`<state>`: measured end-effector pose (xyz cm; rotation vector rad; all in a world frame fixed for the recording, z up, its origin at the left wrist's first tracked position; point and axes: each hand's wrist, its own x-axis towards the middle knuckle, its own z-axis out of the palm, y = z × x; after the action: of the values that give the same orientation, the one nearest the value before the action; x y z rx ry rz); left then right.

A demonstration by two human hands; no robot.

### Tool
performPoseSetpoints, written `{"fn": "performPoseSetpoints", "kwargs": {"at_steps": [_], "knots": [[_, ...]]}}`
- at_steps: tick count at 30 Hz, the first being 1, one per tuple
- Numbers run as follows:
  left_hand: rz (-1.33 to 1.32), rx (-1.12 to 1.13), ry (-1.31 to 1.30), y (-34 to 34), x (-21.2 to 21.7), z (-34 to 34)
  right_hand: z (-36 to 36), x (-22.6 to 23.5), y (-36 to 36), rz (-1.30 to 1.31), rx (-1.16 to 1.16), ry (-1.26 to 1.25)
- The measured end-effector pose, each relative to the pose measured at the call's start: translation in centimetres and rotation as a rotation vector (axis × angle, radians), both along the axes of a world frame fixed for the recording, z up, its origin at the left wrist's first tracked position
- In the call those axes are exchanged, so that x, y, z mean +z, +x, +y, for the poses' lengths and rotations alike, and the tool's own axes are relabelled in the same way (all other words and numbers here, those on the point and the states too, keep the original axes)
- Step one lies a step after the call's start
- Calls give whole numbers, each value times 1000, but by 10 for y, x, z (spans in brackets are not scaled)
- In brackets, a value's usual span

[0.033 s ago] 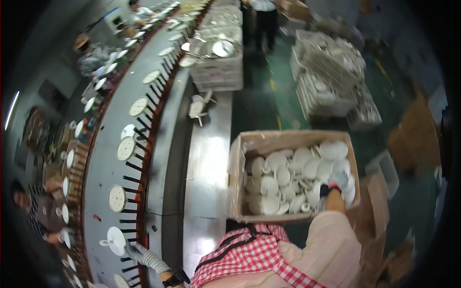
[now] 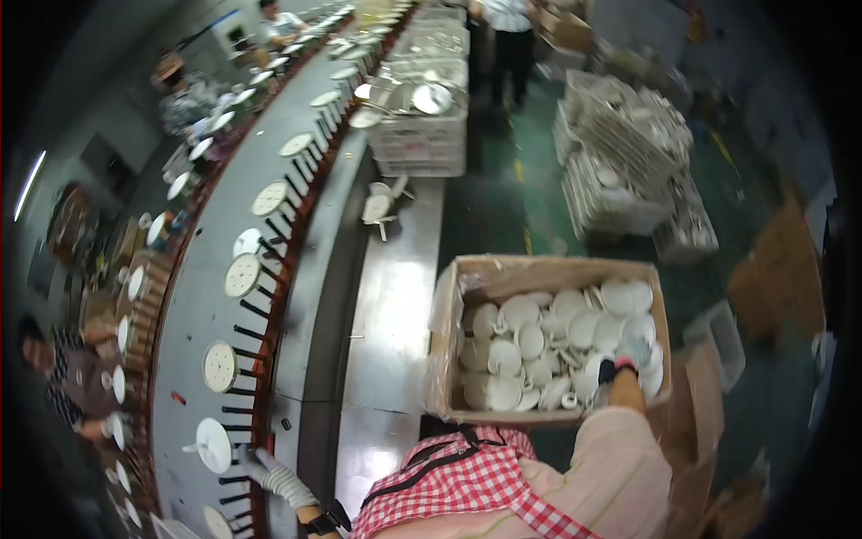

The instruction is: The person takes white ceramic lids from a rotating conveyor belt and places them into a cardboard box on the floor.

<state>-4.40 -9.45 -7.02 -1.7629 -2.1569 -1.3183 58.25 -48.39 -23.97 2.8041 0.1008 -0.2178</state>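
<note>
My left hand (image 2: 255, 462), in a pale ribbed glove with a black band on the wrist, is at the near edge of the conveyor. It is close to a white disc (image 2: 214, 446) with a stub on its far side; its fingers are blurred, so I cannot tell if they touch it. My right hand (image 2: 634, 352), in a greyish glove with a black and pink cuff, reaches into an open cardboard box (image 2: 437, 346). White round discs (image 2: 532, 340), some with stems, fill the box. Blur hides what the right fingers hold, if anything.
Dark pegs (image 2: 249, 353) line the curved conveyor (image 2: 193, 310), which carries several discs. A metal bench (image 2: 391, 301) holds a few loose stemmed pieces (image 2: 381, 207) and a loaded crate (image 2: 417, 144). Stacked crates (image 2: 620, 211) stand on the floor. Other people work across the conveyor.
The view has tilted slightly, so the far crates and box sit a little lower. My left hand is a little farther from the white disc. My right hand stays in the box.
</note>
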Motion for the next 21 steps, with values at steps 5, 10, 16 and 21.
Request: {"fn": "performPoseSetpoints", "kwargs": {"at_steps": [5,10,16,21], "knots": [[-315,-572,-340,76,-5,-17,-31,29,13,-224,81,232],[-340,-829,-477,111,0,-23,-28,63,12,-266,-59,381],[-345,-944,-586,112,-7,-27,-40,58,14,-374,2,402],[-188,-1005,-566,108,8,-22,-63,60,23,-515,-161,619]]}}
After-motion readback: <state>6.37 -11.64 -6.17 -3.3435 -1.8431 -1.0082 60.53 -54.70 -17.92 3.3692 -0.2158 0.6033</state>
